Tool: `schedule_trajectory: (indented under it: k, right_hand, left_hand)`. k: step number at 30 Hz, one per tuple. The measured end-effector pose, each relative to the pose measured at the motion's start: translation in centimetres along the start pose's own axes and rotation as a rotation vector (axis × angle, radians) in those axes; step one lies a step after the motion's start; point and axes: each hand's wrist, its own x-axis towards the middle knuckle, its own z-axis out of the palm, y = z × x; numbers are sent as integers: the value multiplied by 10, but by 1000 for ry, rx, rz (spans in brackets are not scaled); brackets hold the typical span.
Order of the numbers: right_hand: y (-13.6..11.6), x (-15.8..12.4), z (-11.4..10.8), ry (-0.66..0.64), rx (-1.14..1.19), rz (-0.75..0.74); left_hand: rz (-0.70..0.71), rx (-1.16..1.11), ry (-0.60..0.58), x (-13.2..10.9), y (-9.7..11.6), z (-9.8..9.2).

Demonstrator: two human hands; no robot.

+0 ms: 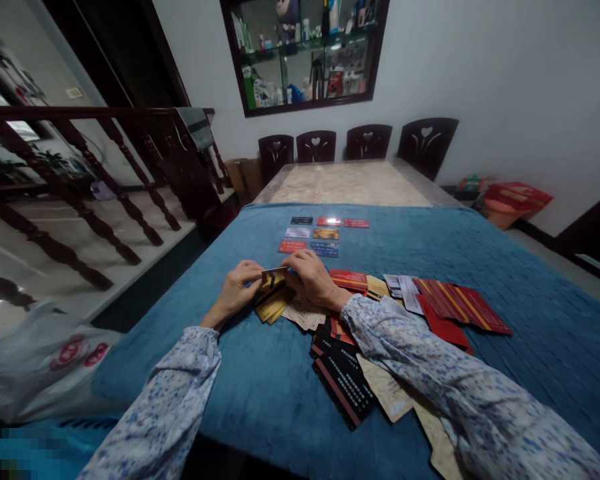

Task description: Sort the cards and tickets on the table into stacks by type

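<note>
Between both hands a gold-and-dark card (273, 279) is tilted up off the table. My left hand (239, 285) pinches its left end with thumb and fingers. At the other end, the fingers of my right hand (311, 277) close on the card, partly hidden behind the hand's back. Just beneath lie fanned yellow cards (273, 307) and pale patterned cards (305, 312). Beyond the hands, flat cards stand in short rows, among them a red card (293, 247), a blue card (325, 249), a gold card (326, 234) and a black card (301, 221).
A blue cloth (220, 373) covers the near table. Around my right forearm spread black cards (347, 387), beige cards (387, 387), red striped cards (460, 303) and silver cards (403, 288). Chairs (367, 142) line the far end. A white plastic bag (35, 360) sits at left.
</note>
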Motion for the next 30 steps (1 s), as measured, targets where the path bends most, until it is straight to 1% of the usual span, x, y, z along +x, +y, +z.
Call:
schedule_trajectory:
  k: [4, 6, 9, 12, 14, 17, 21, 25, 27, 30]
  right_hand:
    - [0, 0, -2, 7, -72, -68]
    - [-1, 0, -4, 2, -105, -97]
    - [-2, 1, -6, -5, -136, -128]
    - [-5, 2, -7, -32, -137, -122]
    - [-6, 2, -8, -67, -135, -97]
    - [-5, 1, -7, -101, -135, -38]
    - [0, -2, -3, -110, -126, 26]
    - [2, -2, -2, -114, -110, 41]
    - [2, -1, -3, -101, -114, 45]
    - [0, -1, -4, -71, -126, 18]
  left_hand:
    - [97, 5, 58, 0, 6, -4]
    - [142, -1, 69, -1, 11, -6]
    - [170, 1, 83, 0, 18, -6]
    - [184, 7, 115, 1, 21, -4]
    - [153, 14, 125, 2, 20, -3]
    - [65, 3, 142, 2, 16, -3]
    - [3, -67, 199, -1, 11, -3]
    - [-79, -75, 204, -4, 7, -1]
    - [-83, -57, 192, -4, 3, 0]
    - [-39, -21, 173, -3, -2, 1]
